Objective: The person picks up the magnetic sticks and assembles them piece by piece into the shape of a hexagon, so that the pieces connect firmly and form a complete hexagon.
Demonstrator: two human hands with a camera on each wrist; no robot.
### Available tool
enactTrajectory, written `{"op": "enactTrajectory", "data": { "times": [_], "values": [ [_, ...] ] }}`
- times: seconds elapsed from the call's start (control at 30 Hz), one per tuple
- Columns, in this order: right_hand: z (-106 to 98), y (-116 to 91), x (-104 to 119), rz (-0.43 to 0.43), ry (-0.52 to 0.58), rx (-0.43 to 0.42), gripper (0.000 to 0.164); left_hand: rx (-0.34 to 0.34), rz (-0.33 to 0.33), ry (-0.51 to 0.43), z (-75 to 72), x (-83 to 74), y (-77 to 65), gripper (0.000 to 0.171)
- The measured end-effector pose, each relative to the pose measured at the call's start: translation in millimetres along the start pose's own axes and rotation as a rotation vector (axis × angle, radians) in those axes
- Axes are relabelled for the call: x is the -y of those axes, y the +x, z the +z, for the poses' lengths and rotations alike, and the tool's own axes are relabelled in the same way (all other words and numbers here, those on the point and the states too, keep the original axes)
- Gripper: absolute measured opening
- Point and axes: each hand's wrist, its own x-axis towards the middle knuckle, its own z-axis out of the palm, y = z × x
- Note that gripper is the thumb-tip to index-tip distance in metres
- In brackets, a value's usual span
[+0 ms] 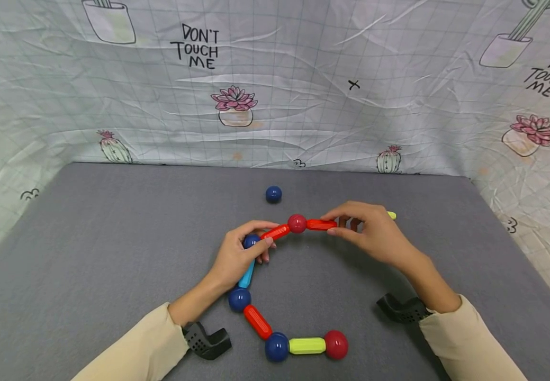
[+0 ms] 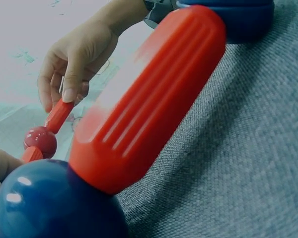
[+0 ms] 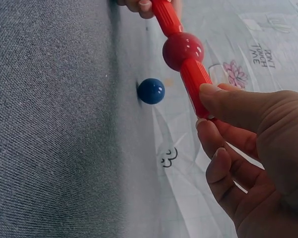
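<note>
A chain of magnetic sticks and balls curves over the grey table. With thumb and index finger, my left hand (image 1: 234, 256) pinches a red stick (image 1: 276, 232) beside a blue ball (image 1: 252, 241), which the hand partly covers. That stick meets a red ball (image 1: 297, 223), and a second red stick (image 1: 321, 225) joins the ball's other side. My right hand (image 1: 375, 233) pinches the free end of this second stick; in the right wrist view its thumb and fingertips (image 3: 208, 91) grip it. This upper section appears raised off the table.
Nearer me the chain runs through a light blue stick (image 1: 246, 275), blue ball (image 1: 240, 299), red stick (image 1: 258, 321), blue ball (image 1: 277, 347), yellow-green stick (image 1: 307, 346) and red ball (image 1: 336, 345). A loose blue ball (image 1: 273, 194) lies behind. A yellow-green piece (image 1: 391, 215) shows past my right hand.
</note>
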Motion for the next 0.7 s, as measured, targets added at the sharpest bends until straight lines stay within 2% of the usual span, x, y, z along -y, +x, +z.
{"op": "enactTrajectory", "data": {
  "times": [0.17, 0.47, 0.6, 0.7],
  "values": [
    [-1.0, 2.1, -0.2, 0.012, -0.004, 0.006, 0.027, 0.007, -0.025, 0.002, 1.6, -15.0, -2.1, 0.027],
    [-3.2, 7.9, -0.8, 0.037, 0.041, 0.044, 0.026, -0.042, -0.041, -0.024, -2.6, 11.0, 2.6, 0.027],
    [-4.1, 10.1, -1.9, 0.048, 0.058, 0.05, 0.025, -0.051, -0.022, -0.039, -3.1, 12.6, 2.9, 0.025],
    [-3.5, 11.9, -1.6, 0.058, 0.068, 0.049, 0.025, -0.015, -0.026, -0.068, -5.6, 7.1, 3.9, 0.024]
  ]
}}
